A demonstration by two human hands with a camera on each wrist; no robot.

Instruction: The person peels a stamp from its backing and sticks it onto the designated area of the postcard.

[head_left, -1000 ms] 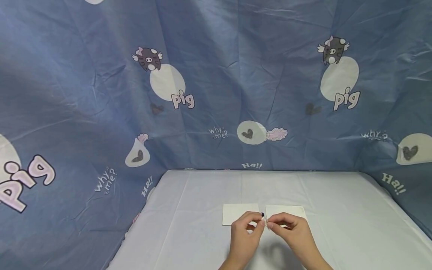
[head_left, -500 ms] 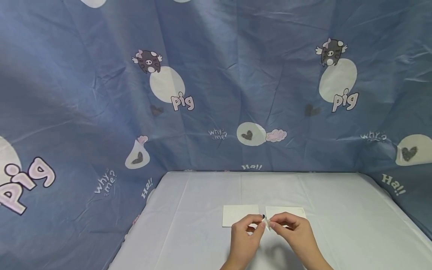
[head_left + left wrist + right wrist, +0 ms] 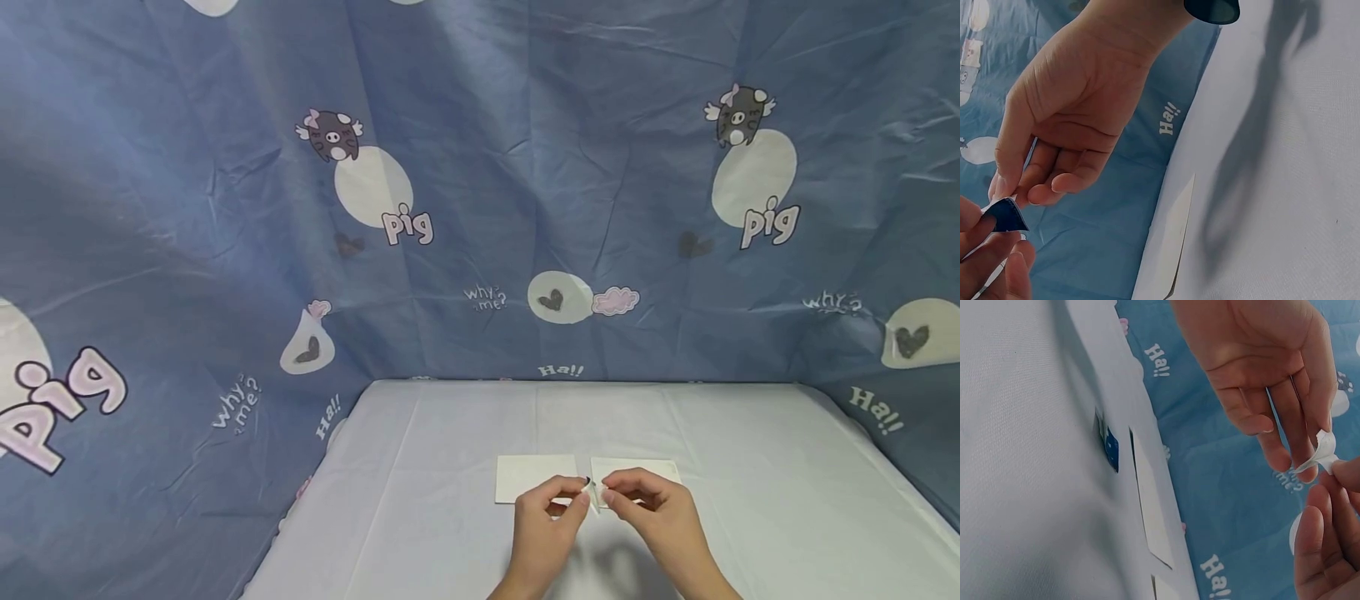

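Note:
Both hands meet over the table around a small sticker-like piece (image 3: 594,497). One side of this piece (image 3: 1010,215) is dark blue, as the left wrist view shows. Its white side (image 3: 1326,447) looks curled and split into two flaps in the right wrist view. My left hand (image 3: 543,527) pinches the piece between thumb and forefinger. From the other side my right hand (image 3: 662,518) pinches its edge, thumb against forefinger. The fingertips of the two hands are a small gap apart. What lies under the fingertips is hidden.
Behind the hands, a white card (image 3: 517,477) and a second white card (image 3: 666,470) lie side by side on the white tablecloth (image 3: 420,500). Another small blue-and-white piece (image 3: 1110,450) lies on the cloth. A blue printed curtain (image 3: 480,208) surrounds the table.
My right fingertips have drawn slightly to the right, widening the gap between the hands. More of the white piece shows there. The left hand stays nearly still.

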